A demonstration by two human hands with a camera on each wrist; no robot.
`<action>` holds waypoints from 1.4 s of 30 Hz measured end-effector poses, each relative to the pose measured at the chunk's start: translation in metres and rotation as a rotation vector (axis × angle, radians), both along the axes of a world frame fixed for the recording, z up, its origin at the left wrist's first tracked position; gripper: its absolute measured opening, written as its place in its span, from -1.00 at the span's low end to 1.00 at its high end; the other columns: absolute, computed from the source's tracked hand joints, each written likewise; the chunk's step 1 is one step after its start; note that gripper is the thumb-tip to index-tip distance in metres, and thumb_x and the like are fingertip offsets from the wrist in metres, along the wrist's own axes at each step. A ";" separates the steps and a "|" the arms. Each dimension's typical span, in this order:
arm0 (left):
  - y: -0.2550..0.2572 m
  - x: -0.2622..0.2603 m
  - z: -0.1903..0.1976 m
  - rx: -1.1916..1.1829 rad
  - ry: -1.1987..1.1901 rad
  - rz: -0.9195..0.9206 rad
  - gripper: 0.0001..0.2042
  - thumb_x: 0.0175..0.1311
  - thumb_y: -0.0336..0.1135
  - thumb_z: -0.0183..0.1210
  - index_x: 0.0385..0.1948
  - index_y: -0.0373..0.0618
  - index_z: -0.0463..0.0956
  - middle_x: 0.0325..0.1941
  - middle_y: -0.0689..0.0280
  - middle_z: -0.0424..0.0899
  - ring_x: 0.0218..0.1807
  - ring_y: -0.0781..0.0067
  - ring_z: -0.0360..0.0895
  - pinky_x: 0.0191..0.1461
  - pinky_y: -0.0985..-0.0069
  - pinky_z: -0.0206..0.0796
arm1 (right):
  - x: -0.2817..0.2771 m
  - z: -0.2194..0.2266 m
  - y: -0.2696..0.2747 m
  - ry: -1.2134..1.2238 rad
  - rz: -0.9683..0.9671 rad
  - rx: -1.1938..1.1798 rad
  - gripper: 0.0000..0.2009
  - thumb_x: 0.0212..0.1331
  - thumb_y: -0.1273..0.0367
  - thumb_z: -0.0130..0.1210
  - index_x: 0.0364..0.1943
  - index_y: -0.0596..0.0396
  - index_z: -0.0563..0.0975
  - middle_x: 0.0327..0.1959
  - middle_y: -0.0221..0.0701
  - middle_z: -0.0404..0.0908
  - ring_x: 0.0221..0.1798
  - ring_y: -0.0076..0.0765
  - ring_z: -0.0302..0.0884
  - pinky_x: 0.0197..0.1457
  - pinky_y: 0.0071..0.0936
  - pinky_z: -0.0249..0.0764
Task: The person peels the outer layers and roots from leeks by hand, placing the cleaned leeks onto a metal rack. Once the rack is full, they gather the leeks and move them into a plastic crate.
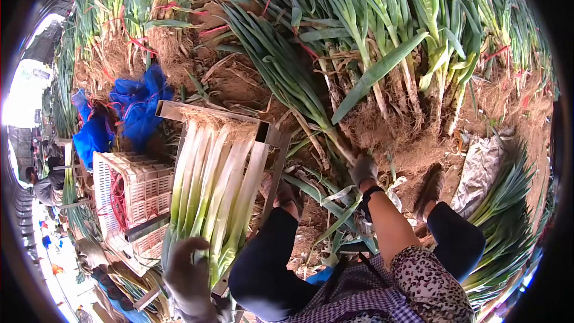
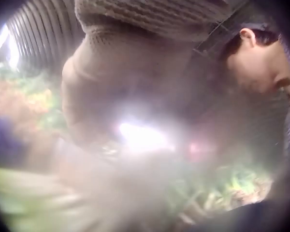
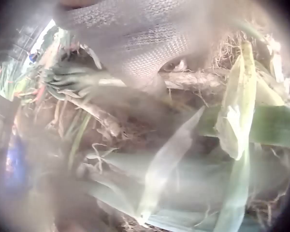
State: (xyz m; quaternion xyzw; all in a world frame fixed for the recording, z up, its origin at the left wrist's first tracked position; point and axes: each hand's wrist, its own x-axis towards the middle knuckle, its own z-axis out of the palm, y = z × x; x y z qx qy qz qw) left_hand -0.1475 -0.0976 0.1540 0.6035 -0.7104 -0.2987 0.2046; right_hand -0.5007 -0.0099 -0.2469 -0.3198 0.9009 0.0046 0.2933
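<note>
My gloved right hand (image 1: 363, 170) grips a leek (image 1: 311, 113) low on its pale shank, near the roots. Its long green leaves slant up and to the left over the soil. In the right wrist view the knitted glove (image 3: 154, 48) is wrapped over a pale stalk (image 3: 193, 79). Several trimmed leeks (image 1: 212, 173) lie side by side on a metal rack (image 1: 209, 110), root ends against its far plate. Above their green lower part is my gloved left hand (image 1: 188, 275), thumb and fingers in a loose curve with nothing between them. The left wrist view is badly blurred.
Bundled leeks with roots (image 1: 382, 54) stand at the back. A white plastic crate (image 1: 134, 194) is left of the rack, with blue netting (image 1: 137, 104) behind it. Loose leaves (image 1: 335, 203) litter the ground between my feet. A pale sack (image 1: 478, 167) lies at the right.
</note>
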 end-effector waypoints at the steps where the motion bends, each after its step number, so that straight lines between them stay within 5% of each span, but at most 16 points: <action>1: 0.006 -0.030 0.010 0.059 0.142 -0.121 -0.75 0.03 -0.67 0.18 -0.21 -0.26 0.56 -0.23 0.19 0.65 -0.22 0.35 0.62 -0.15 0.52 0.44 | -0.003 0.002 -0.001 -0.109 0.056 -0.010 -0.56 -0.01 0.14 0.32 -0.12 0.13 0.55 -0.19 -0.05 0.65 -0.07 0.08 0.62 0.02 -0.05 0.52; 3: 0.022 -0.077 0.017 0.311 0.453 -0.124 -0.75 0.13 -0.50 0.14 -0.16 -0.42 0.53 -0.21 0.10 0.63 -0.12 0.29 0.59 0.02 0.40 0.40 | -0.006 0.020 -0.002 -0.329 0.154 -0.033 -0.54 -0.05 0.12 0.37 -0.16 0.15 0.57 -0.19 -0.05 0.65 -0.10 0.03 0.63 0.02 -0.07 0.53; 4: 0.020 -0.088 0.013 0.368 0.473 -0.266 -0.73 0.15 -0.44 0.22 -0.15 -0.43 0.53 -0.21 0.08 0.63 -0.13 0.28 0.59 0.02 0.42 0.40 | -0.006 0.043 -0.004 -0.747 -0.098 0.009 -0.53 0.00 0.11 0.34 -0.13 0.20 0.59 -0.15 -0.05 0.65 -0.08 0.02 0.61 0.07 -0.15 0.51; 8: 0.021 -0.138 0.007 0.311 0.419 -0.461 -0.78 0.09 -0.67 0.14 -0.20 -0.29 0.55 -0.23 0.20 0.64 -0.19 0.40 0.60 -0.11 0.55 0.42 | -0.018 0.067 0.035 -1.037 0.142 -0.595 -0.58 0.18 0.21 0.25 0.02 0.23 0.55 -0.13 -0.17 0.63 -0.13 -0.24 0.56 -0.01 -0.31 0.48; 11: 0.020 -0.171 0.000 0.366 0.514 -0.365 -0.82 0.21 -0.63 0.11 -0.17 -0.30 0.56 -0.21 0.22 0.63 -0.16 0.46 0.58 -0.08 0.56 0.43 | -0.012 0.157 0.036 -0.842 -0.379 -0.155 -0.57 0.19 0.17 0.24 -0.04 0.27 0.55 -0.19 -0.16 0.64 -0.23 -0.24 0.57 -0.17 -0.32 0.49; 12: 0.018 -0.179 -0.015 0.316 0.663 -0.341 -0.83 0.25 -0.55 0.13 -0.13 -0.28 0.55 -0.19 0.25 0.63 -0.17 0.49 0.57 -0.09 0.56 0.44 | -0.013 0.101 0.058 -0.703 -0.285 -0.404 -0.63 0.25 0.18 0.18 -0.17 0.30 0.53 -0.51 -0.39 0.49 -0.51 -0.42 0.48 -0.52 -0.40 0.40; 16: -0.002 -0.190 -0.082 0.481 1.013 -0.012 -0.72 0.30 -0.30 0.21 0.00 -0.15 0.51 -0.11 0.32 0.61 -0.13 0.49 0.56 -0.02 0.51 0.45 | 0.002 0.272 0.100 -0.358 0.085 -0.427 -0.69 0.23 0.19 0.18 -0.28 0.20 0.50 -0.61 -0.38 0.46 -0.61 -0.43 0.45 -0.59 -0.37 0.38; 23: 0.012 -0.196 -0.061 0.684 1.496 0.076 -0.71 0.38 -0.18 0.15 -0.05 -0.20 0.52 -0.18 0.35 0.64 -0.20 0.51 0.62 -0.11 0.52 0.49 | 0.034 0.336 0.212 -0.031 0.285 -0.568 -0.58 0.06 0.19 0.33 -0.10 0.15 0.52 -0.29 -0.20 0.60 -0.25 -0.17 0.60 -0.14 -0.30 0.55; 28: 0.025 -0.191 -0.053 0.536 1.459 -0.267 -0.72 0.44 -0.20 0.06 -0.06 -0.25 0.51 -0.22 0.29 0.65 -0.22 0.45 0.63 -0.13 0.47 0.51 | 0.038 0.366 0.129 -0.230 0.117 -0.753 -0.38 0.08 0.20 0.33 0.21 0.21 0.40 0.24 -0.06 0.43 0.31 -0.09 0.38 0.35 -0.34 0.33; 30: 0.020 -0.189 -0.057 0.390 1.390 -0.406 -0.67 0.44 -0.15 0.04 0.01 -0.24 0.45 -0.16 0.21 0.64 -0.18 0.35 0.63 -0.07 0.41 0.50 | 0.053 0.392 0.078 -0.718 -0.135 -0.726 -0.51 0.20 0.19 0.22 0.12 0.23 0.47 -0.15 -0.23 0.67 -0.17 -0.33 0.59 0.10 -0.38 0.47; 33: 0.010 -0.173 -0.049 0.695 1.635 -0.406 -0.54 0.40 -0.12 0.09 0.20 -0.20 0.32 0.00 0.14 0.60 -0.05 0.22 0.59 0.15 0.28 0.44 | 0.072 0.349 0.043 -0.886 -0.373 -1.151 -0.79 0.19 0.30 0.19 -0.27 0.16 0.52 -0.64 -0.52 0.47 -0.61 -0.63 0.34 -0.42 -0.54 0.38; 35: 0.002 -0.162 -0.046 0.632 1.584 -0.352 -0.52 0.36 -0.03 0.12 0.13 -0.20 0.38 -0.10 0.10 0.62 -0.10 0.20 0.60 0.18 0.13 0.43 | 0.063 0.311 0.056 -0.828 -0.537 -0.969 -0.84 0.20 0.34 0.15 -0.37 0.14 0.49 -0.56 -0.45 0.48 -0.56 -0.51 0.41 -0.43 -0.46 0.40; 36: -0.005 -0.156 -0.044 0.641 1.646 -0.371 -0.53 0.37 -0.02 0.10 0.11 -0.22 0.40 -0.09 0.10 0.62 -0.10 0.20 0.60 0.20 0.08 0.40 | 0.059 0.268 0.075 -0.825 -0.566 -0.972 -0.80 0.20 0.30 0.15 -0.36 0.17 0.49 -0.54 -0.43 0.47 -0.50 -0.42 0.47 -0.38 -0.44 0.45; 38: -0.014 -0.145 -0.040 0.651 1.712 -0.362 -0.54 0.39 -0.02 0.07 0.07 -0.25 0.41 -0.08 0.10 0.62 -0.11 0.20 0.60 0.23 0.01 0.36 | 0.020 0.155 0.140 -0.099 0.091 -0.232 -0.68 0.14 0.15 0.18 -0.24 0.15 0.55 -0.26 -0.10 0.65 -0.21 0.04 0.63 -0.09 -0.13 0.54; 39: -0.018 -0.140 -0.039 0.650 1.716 -0.332 -0.55 0.40 -0.02 0.06 0.06 -0.26 0.42 -0.08 0.10 0.62 -0.11 0.19 0.59 0.25 0.00 0.35 | 0.019 0.168 0.165 -0.096 0.420 -0.023 -0.66 0.14 0.10 0.17 -0.21 0.11 0.57 -0.12 -0.02 0.63 -0.06 0.15 0.60 0.03 -0.08 0.51; 42: -0.027 -0.134 -0.037 0.670 1.740 -0.284 -0.54 0.41 -0.02 0.03 0.04 -0.29 0.42 -0.07 0.07 0.61 -0.11 0.18 0.59 0.29 -0.04 0.30 | 0.006 0.168 0.170 -0.231 0.024 -0.222 -0.53 0.10 0.02 0.19 -0.03 0.04 0.59 -0.27 -0.18 0.63 -0.13 -0.09 0.61 0.10 -0.27 0.51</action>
